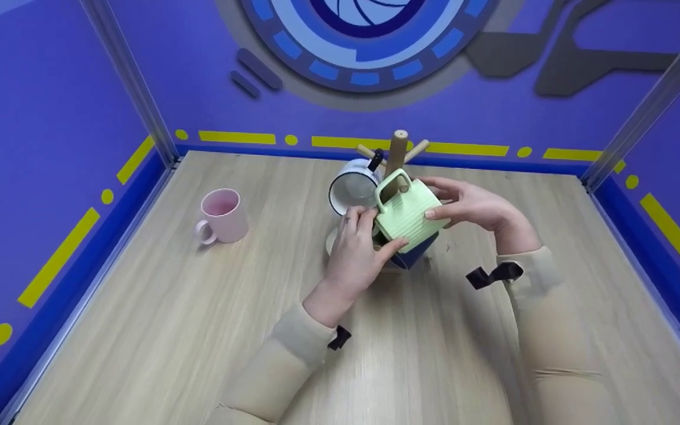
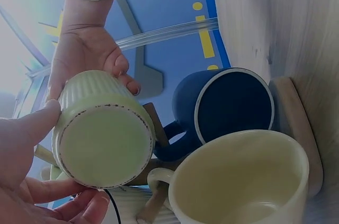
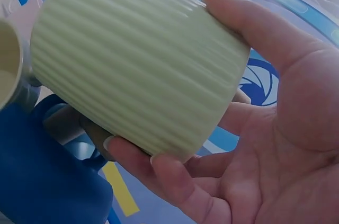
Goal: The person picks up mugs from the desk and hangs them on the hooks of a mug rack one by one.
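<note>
A light green ribbed mug (image 1: 414,215) is tilted in front of the post of a wooden mug tree (image 1: 398,152), its handle up and to the left. My left hand (image 1: 353,251) holds it at the lower left, thumb and fingers on either side of its base. Opposite, my right hand (image 1: 477,208) grips the other end, thumb on the ribbed wall and fingers around the far side. A peg end shows at the handle's loop; whether it passes through, I cannot tell. Below hangs a dark blue mug (image 2: 233,108), beside a cream mug (image 2: 241,179).
A white mug with a dark rim (image 1: 354,188) hangs on the tree's left, close to my left fingers. Two bare pegs stick out near the post's top. A pink mug (image 1: 232,221) stands upright on the wooden table (image 1: 198,330) at left. Blue panels enclose the table.
</note>
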`<action>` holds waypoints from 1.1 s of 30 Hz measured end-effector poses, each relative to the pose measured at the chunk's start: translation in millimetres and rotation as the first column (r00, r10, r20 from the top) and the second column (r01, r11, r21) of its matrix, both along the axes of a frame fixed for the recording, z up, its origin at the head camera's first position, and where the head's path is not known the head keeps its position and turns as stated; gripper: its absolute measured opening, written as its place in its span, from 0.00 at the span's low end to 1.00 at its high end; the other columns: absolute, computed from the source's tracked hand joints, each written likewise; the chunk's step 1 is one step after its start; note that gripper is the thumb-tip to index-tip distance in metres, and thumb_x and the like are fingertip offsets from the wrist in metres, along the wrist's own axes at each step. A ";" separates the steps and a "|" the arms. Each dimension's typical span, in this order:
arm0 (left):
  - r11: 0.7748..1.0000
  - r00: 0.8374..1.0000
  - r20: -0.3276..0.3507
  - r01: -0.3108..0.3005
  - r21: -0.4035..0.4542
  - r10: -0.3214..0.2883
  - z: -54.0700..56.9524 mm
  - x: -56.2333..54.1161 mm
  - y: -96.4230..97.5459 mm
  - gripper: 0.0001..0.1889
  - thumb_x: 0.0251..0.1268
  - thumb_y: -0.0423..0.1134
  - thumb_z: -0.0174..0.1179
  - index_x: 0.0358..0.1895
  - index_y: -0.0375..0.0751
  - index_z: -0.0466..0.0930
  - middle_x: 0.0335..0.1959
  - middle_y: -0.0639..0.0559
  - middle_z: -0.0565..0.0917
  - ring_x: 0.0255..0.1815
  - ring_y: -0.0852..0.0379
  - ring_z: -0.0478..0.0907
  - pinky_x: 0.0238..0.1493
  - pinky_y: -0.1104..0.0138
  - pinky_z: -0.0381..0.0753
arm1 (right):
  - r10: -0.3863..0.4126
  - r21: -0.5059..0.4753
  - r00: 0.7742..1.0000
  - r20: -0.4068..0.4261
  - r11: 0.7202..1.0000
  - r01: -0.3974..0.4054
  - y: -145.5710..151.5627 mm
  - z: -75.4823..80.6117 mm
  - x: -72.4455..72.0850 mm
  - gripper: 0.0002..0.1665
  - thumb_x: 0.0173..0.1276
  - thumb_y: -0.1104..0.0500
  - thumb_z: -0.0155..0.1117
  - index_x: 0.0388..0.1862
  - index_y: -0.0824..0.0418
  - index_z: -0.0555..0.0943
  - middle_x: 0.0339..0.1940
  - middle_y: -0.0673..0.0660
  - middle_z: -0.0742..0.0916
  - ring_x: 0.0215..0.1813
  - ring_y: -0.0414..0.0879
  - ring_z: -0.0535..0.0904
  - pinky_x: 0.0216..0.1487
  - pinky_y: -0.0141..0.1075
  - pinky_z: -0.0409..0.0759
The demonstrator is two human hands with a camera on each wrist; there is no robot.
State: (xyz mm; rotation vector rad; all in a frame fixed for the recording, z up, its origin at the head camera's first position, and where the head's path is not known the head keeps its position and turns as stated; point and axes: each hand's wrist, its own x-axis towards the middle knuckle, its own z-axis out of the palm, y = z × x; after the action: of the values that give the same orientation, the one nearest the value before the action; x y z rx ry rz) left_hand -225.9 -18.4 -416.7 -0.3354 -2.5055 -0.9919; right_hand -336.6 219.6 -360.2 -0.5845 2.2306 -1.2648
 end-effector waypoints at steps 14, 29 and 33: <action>0.996 0.999 0.021 -0.039 -0.079 0.041 8.8 1.5 0.9 0.36 0.63 0.57 0.70 0.64 0.32 0.76 0.54 0.41 0.77 0.55 0.48 0.77 0.58 0.57 0.83 | 0.056 0.115 0.998 -0.034 0.992 -0.051 -0.5 12.9 1.7 0.50 0.73 0.51 0.67 0.85 0.56 0.52 0.76 0.68 0.72 0.69 0.60 0.76 0.55 0.42 0.84; 0.998 0.954 -0.298 0.038 0.043 -0.023 41.4 -18.4 8.8 0.21 0.72 0.46 0.65 0.58 0.34 0.79 0.51 0.44 0.78 0.54 0.52 0.78 0.59 0.66 0.82 | -0.368 -0.243 0.926 -0.084 0.909 0.339 -19.7 22.6 -20.8 0.35 0.79 0.44 0.58 0.78 0.59 0.68 0.68 0.58 0.82 0.55 0.37 0.86 0.68 0.44 0.80; 1.000 0.942 -0.336 0.025 0.018 -0.018 47.2 -27.2 16.8 0.17 0.70 0.45 0.67 0.52 0.36 0.82 0.47 0.45 0.79 0.51 0.52 0.79 0.55 0.68 0.83 | -0.438 -0.355 0.896 -0.073 0.851 0.387 -28.4 19.5 -28.3 0.29 0.78 0.49 0.60 0.72 0.59 0.75 0.58 0.49 0.87 0.52 0.38 0.87 0.62 0.36 0.84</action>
State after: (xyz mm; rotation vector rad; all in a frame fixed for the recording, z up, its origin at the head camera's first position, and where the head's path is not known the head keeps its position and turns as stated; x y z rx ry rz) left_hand -253.1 -1.6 -369.5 -0.4828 -2.1846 -0.8861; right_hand -364.9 191.2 -340.7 -0.3279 2.3655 -1.9019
